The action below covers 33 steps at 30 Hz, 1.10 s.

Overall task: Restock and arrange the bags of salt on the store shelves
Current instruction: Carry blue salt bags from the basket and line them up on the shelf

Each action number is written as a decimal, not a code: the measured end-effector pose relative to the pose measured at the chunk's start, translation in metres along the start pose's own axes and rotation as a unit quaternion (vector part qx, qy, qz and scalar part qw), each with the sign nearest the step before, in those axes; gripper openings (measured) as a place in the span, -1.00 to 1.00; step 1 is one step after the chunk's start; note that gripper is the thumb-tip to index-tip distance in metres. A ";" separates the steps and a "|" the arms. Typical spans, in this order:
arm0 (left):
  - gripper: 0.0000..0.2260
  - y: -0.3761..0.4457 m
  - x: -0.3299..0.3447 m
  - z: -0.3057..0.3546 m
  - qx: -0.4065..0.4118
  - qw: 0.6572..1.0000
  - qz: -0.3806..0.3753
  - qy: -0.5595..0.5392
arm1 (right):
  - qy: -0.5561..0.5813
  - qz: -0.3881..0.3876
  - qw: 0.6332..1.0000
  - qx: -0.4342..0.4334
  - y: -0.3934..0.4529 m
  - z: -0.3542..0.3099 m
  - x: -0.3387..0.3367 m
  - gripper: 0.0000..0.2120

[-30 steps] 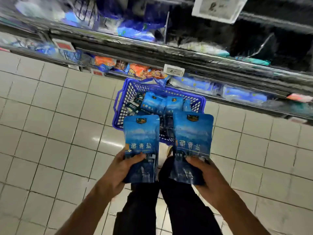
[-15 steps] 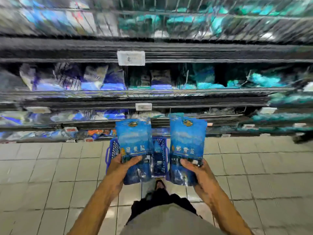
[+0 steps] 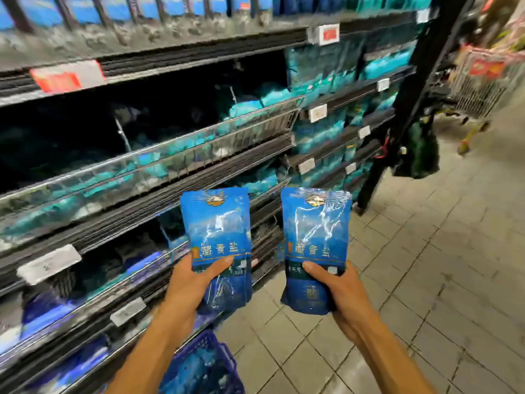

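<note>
I hold two blue bags of salt upright in front of the shelves. My left hand (image 3: 189,282) grips the lower part of the left salt bag (image 3: 217,231), thumb across its front. My right hand (image 3: 342,291) grips the right salt bag (image 3: 315,234) the same way. Both bags hang in the air beside the wire-fronted shelf (image 3: 176,155), which holds teal bags lying flat. Blue bags fill the lower shelf (image 3: 71,302) at the left.
A blue plastic basket (image 3: 201,365) with more bags stands on the tiled floor (image 3: 412,280) below my left arm. A black shelf post (image 3: 397,115) ends the shelving at the right. Price tags line the shelf edges. A wire bin (image 3: 480,89) stands far right.
The view has swung up and to the right, from the basket on the floor to the shelves. Both hands have kept their bags and raised them; the basket now sits at the bottom edge.
</note>
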<state>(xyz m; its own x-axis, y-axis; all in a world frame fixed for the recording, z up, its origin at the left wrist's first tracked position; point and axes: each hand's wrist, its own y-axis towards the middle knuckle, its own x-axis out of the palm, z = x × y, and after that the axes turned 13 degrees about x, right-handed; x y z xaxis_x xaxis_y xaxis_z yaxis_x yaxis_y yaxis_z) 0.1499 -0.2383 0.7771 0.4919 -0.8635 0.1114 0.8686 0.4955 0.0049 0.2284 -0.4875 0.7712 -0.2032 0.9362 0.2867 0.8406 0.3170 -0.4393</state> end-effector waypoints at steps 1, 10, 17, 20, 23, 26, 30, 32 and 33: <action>-0.47 0.008 0.018 0.005 0.010 1.000 -0.020 -0.001 | 0.006 0.012 1.000 -0.020 -0.004 -0.013 -0.013 -0.46; -0.52 0.056 0.223 0.007 0.045 0.982 -0.182 -0.034 | 0.039 0.153 0.979 -0.125 -0.027 -0.098 -0.166 -0.50; -0.70 0.066 0.390 -0.008 0.069 0.961 -0.260 -0.061 | 0.040 0.213 0.962 -0.168 -0.027 -0.150 -0.294 -0.61; -0.65 0.072 0.450 -0.010 0.071 0.958 -0.270 -0.072 | 0.036 0.234 0.954 -0.182 -0.021 -0.169 -0.336 -0.55; -0.68 0.086 0.499 -0.009 0.072 0.951 -0.289 -0.082 | 0.046 0.243 0.950 -0.191 -0.006 -0.188 -0.369 -0.54; -0.64 0.114 0.539 -0.013 0.065 0.946 -0.303 -0.089 | 0.046 0.246 0.948 -0.196 0.021 -0.209 -0.395 -0.56; -0.60 0.169 0.588 -0.022 0.074 0.945 -0.305 -0.095 | 0.049 0.251 0.945 -0.206 0.073 -0.243 -0.422 -0.48; -0.60 0.201 0.610 -0.025 0.075 0.944 -0.305 -0.103 | 0.045 0.249 0.944 -0.210 0.102 -0.264 -0.433 -0.51; -0.61 0.218 0.622 -0.024 0.077 0.941 -0.310 -0.106 | 0.043 0.249 0.944 -0.212 0.118 -0.275 -0.438 -0.54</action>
<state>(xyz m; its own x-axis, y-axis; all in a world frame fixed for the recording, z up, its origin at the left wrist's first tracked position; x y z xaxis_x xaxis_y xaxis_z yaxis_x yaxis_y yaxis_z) 0.6468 -0.6694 0.8236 -0.1450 -0.9609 0.2359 0.9579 -0.0766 0.2768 0.5547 -0.9018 0.8277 0.2956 0.9319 0.2103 0.9505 -0.2649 -0.1621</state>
